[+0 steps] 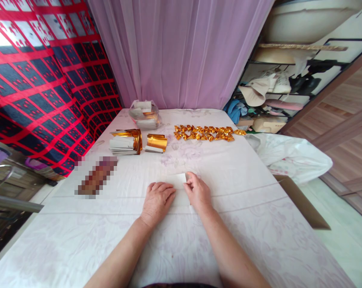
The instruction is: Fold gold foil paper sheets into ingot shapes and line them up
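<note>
A small sheet of paper (178, 180), its pale side up, lies on the table between my hands. My left hand (159, 199) rests flat at the sheet's left side, palm down, with the fingertips by the paper. My right hand (198, 192) pinches the sheet's right edge between thumb and fingers, and that edge is lifted a little. Beyond them lie a larger stack of gold foil paper (125, 143), some of it pale side up, and a smaller stack of gold foil paper (156, 143). Folded gold foil pieces (205, 133) stand in rows at the back right.
A clear plastic bag (144, 115) of paper sits at the back left of the cloth-covered table (109, 240). A blurred-out object (97, 176) lies on the left. Beside the right edge are a white plastic bag (298, 156), a cardboard piece (304, 204) and a loaded shelf (277, 88).
</note>
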Tool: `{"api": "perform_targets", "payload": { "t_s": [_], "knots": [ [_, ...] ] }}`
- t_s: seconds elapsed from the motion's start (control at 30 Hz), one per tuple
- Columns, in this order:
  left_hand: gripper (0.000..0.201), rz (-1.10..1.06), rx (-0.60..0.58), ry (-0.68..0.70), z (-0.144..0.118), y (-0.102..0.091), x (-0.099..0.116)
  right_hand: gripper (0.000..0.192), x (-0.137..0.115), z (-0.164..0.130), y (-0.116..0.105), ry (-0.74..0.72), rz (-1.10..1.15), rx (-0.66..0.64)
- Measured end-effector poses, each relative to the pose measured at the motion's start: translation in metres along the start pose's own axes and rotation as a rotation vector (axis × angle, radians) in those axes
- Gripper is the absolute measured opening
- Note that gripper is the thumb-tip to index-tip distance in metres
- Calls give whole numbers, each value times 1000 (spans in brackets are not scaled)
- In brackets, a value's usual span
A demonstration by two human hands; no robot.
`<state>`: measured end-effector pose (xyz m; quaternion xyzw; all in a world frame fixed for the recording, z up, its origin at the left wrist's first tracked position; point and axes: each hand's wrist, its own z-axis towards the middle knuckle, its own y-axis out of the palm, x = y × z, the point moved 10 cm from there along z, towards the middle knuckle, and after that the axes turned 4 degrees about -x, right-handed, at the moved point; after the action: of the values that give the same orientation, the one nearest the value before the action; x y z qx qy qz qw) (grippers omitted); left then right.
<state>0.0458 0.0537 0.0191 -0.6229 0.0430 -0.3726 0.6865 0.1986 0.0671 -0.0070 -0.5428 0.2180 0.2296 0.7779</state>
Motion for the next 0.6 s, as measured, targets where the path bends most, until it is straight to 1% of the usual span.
{"api": "perform_targets", "payload": {
  "t_s": [0.1,0.2,0.27,0.37,0.47,0.6],
  "knots": [
    [20,9,-25,-6,-1,2,0,33,0,-1,-3,-17,18,21],
    [27,30,-39,-9,-1,1,1,28,-4,-2,-7,-66,33,4],
    [27,47,-47,-6,-1,1,3,27,-9,-4,-8,-122,33,-37],
    [26,71,-56,-2,-1,1,5,35,-16,-8,-10,-197,38,-116],
    [29,87,-64,-2,-1,2,6,43,-20,-14,-11,-249,46,-182],
    [32,93,-68,1,-2,3,6,45,-23,-25,-10,-291,9,-261]
  ]
}}
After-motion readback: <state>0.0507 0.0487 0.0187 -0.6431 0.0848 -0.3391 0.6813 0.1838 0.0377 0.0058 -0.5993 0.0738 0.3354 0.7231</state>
